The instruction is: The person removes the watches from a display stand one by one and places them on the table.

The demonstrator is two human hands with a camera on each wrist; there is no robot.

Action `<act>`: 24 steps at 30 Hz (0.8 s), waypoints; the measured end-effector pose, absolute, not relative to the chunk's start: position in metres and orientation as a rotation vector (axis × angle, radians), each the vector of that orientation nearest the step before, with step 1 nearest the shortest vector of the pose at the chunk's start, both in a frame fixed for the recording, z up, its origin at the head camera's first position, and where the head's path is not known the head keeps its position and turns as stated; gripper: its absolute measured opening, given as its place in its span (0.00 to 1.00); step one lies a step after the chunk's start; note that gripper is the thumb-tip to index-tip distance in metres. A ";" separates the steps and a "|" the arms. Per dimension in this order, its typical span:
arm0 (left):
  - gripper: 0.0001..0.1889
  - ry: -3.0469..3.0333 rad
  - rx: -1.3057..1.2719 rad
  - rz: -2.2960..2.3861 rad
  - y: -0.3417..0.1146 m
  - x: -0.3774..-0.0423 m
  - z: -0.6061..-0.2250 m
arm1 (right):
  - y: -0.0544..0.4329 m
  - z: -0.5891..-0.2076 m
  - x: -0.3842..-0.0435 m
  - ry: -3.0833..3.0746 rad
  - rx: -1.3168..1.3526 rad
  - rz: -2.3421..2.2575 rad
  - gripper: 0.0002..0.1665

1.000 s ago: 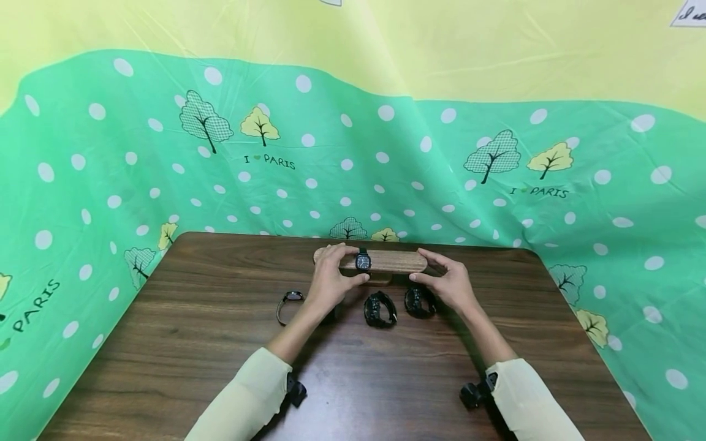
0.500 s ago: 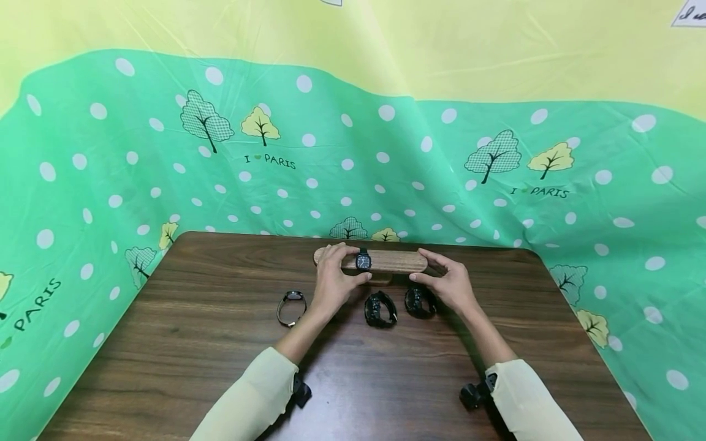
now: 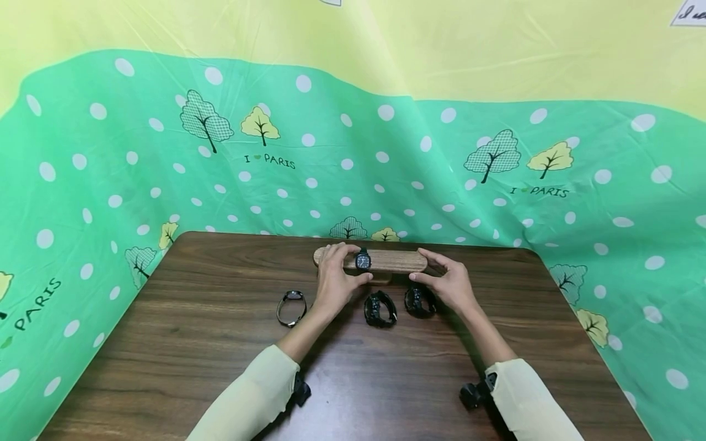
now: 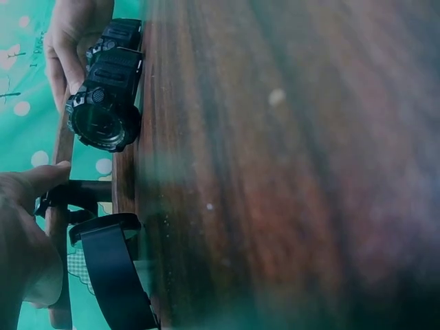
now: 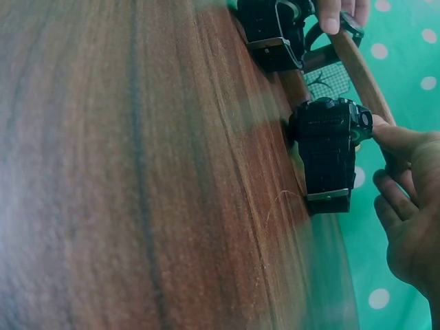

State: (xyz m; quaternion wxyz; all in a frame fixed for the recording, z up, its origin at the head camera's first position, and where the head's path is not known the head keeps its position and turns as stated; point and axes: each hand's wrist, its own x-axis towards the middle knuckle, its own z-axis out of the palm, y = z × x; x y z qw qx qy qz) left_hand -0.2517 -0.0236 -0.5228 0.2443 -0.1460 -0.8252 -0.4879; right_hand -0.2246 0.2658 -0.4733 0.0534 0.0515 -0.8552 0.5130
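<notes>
A wooden watch stand [image 3: 397,261] with a horizontal bar stands near the table's far edge. One black watch with a square face [image 3: 363,261] is strapped round the bar, left of its middle. My left hand [image 3: 333,282] grips the bar's left part, fingertips above and thumb below, close beside that watch. With my right hand [image 3: 449,285] I pinch the bar's right end between thumb and fingers. Two chunky black watches [image 3: 380,309] stand in front of the stand. A black-strapped watch [image 4: 113,275] shows in the left wrist view, hidden behind my left hand in the head view.
A slim watch with a thin band [image 3: 291,309] rests on the brown wooden table [image 3: 193,343], left of my left forearm. Behind the table hangs a green and yellow printed cloth [image 3: 342,141]. A small black camera sits on each wrist.
My left hand and forearm have shifted slightly to the right along the bar, uncovering the slim watch fully. My right hand, the stand and the watches have stayed in place.
</notes>
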 end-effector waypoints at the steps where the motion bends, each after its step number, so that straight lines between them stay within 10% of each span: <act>1: 0.35 -2.256 -0.398 -1.327 -0.024 -0.254 -0.526 | 0.266 -0.473 -0.225 -2.598 0.156 1.557 0.41; 24: 0.29 -2.335 -0.342 -1.304 -0.024 -0.234 -0.493 | 0.266 -0.471 -0.224 -2.625 0.149 1.531 0.41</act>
